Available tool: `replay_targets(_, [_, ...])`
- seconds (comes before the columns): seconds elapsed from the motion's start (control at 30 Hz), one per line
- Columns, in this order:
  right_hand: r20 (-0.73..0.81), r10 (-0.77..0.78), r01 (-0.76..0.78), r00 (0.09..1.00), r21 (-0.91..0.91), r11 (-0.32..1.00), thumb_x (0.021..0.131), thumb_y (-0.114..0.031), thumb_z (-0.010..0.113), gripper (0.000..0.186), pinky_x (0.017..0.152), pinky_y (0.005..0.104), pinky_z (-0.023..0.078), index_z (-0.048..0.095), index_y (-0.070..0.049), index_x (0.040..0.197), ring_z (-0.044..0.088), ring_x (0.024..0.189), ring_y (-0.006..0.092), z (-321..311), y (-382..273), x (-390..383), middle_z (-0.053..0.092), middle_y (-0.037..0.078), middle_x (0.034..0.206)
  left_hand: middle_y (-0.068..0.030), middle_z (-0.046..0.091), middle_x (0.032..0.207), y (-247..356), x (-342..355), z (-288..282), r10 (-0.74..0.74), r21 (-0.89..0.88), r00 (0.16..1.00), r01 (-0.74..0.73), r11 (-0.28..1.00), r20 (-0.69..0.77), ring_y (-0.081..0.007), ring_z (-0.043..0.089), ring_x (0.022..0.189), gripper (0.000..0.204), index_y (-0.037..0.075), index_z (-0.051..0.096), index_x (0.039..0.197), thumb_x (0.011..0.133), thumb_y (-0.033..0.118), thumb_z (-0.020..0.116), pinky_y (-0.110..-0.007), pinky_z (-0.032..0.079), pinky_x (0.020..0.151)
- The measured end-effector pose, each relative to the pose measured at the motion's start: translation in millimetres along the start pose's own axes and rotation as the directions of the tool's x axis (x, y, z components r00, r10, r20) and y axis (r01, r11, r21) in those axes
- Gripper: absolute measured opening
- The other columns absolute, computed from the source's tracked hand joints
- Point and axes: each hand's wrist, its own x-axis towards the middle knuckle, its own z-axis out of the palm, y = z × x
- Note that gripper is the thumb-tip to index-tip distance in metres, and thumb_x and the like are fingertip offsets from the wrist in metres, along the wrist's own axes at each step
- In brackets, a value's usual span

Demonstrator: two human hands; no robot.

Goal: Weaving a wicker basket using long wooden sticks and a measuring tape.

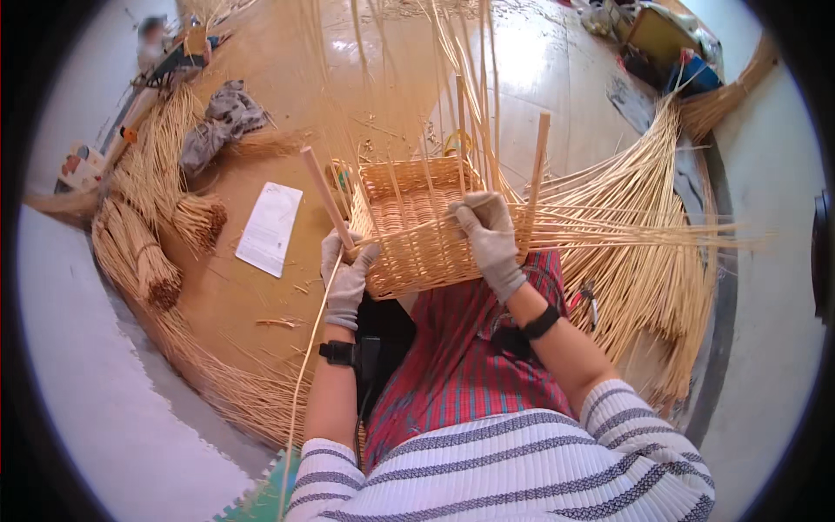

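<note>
A half-woven rectangular wicker basket (416, 248) rests on my lap, with thick corner stakes and many thin uprights sticking up from its rim. My left hand (346, 271), in a grey glove, grips the near left corner and pinches a long thin reed (306, 365) that trails down past my forearm. My right hand (490, 239), also gloved, presses on the near rim toward the right corner, its fingers closed over the weave. A fan of loose reeds (635, 230) spreads from the basket's right side.
Bundles of cut reeds (148, 239) lie at the left on the wooden floor. A white paper sheet (270, 228) and a grey cloth (219, 122) lie beyond them. Pliers (590, 300) sit by my right thigh. Bags and clutter (661, 39) stand at the far right.
</note>
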Motion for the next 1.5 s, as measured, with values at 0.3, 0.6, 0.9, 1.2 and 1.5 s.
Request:
replay_targets(0.3, [-0.051, 0.132, -0.134, 0.99, -0.051, 0.99, 0.105, -0.015, 0.067, 0.017, 0.066, 0.0282, 0.059, 0.06, -0.011, 0.12, 0.077, 0.089, 0.0203, -14.3, 16.0, -14.9, 0.077, 0.01, 0.109, -0.0135, 0.07, 0.108, 69.7, -2.5, 27.4, 0.082, 0.402, 0.993, -0.111, 0.909, 0.089, -0.0174, 0.068, 0.066, 0.031, 0.003, 0.06, 0.131, 0.109, 0.024, 0.057, -0.034, 0.057, 0.064])
replay_targets(0.6, [0.521, -0.487, 0.707, 0.701, -0.419, 0.569, 0.101, -0.001, 0.055, 0.051, 0.097, 0.0354, 0.056, 0.047, -0.006, 0.151, 0.069, 0.115, 0.0206, 83.0, -47.2, 56.4, 0.07, 0.017, 0.124, -0.006, 0.065, 0.065, 74.2, 24.2, 41.3, -0.525, 0.231, 0.846, 0.495, 0.838, 0.093, -0.0187, 0.067, 0.048, 0.041, 0.005, 0.068, 0.1, 0.107, 0.045, 0.057, -0.033, 0.053, 0.05])
replay_targets(0.9, [0.097, 0.024, 0.003, 0.995, -0.262, 0.965, 0.109, -0.02, 0.059, 0.02, 0.065, 0.0228, 0.054, 0.063, -0.011, 0.127, 0.073, 0.092, 0.0146, -114.4, 13.6, -26.1, 0.076, 0.006, 0.102, -0.017, 0.073, 0.096, 94.7, 1.2, 74.9, 0.178, 0.45, 0.965, -0.074, 0.89, -0.193, -0.0375, 0.074, 0.087, 0.029, 0.01, 0.057, 0.131, 0.104, 0.02, 0.061, -0.045, 0.059, 0.077])
replay_targets(1.2, [0.287, -0.483, 0.559, 0.827, -0.345, 0.754, 0.101, 0.001, 0.051, 0.027, 0.09, 0.0365, 0.059, 0.065, -0.005, 0.124, 0.068, 0.11, 0.0206, -1.8, -43.9, 59.1, 0.068, 0.01, 0.134, -0.0221, 0.074, 0.108, 71.6, 21.7, 127.3, -0.099, 0.659, 0.979, -0.046, 0.751, 0.181, -0.0398, 0.073, 0.1, 0.044, 0.011, 0.057, 0.139, 0.109, 0.041, 0.048, -0.051, 0.057, 0.085])
replay_targets(1.5, [0.222, -0.595, 0.473, 0.773, -0.827, 0.305, 0.1, -0.003, 0.065, 0.027, 0.094, 0.0395, 0.057, 0.067, -0.004, 0.127, 0.07, 0.103, 0.0244, -92.2, -63.3, 10.8, 0.065, 0.021, 0.125, -0.0122, 0.059, 0.135, 128.4, -13.0, 154.6, 0.194, 0.493, 0.93, -0.333, 0.804, 0.312, -0.0398, 0.072, 0.092, 0.077, 0.034, 0.043, 0.157, 0.09, 0.005, 0.067, -0.049, 0.059, 0.082])
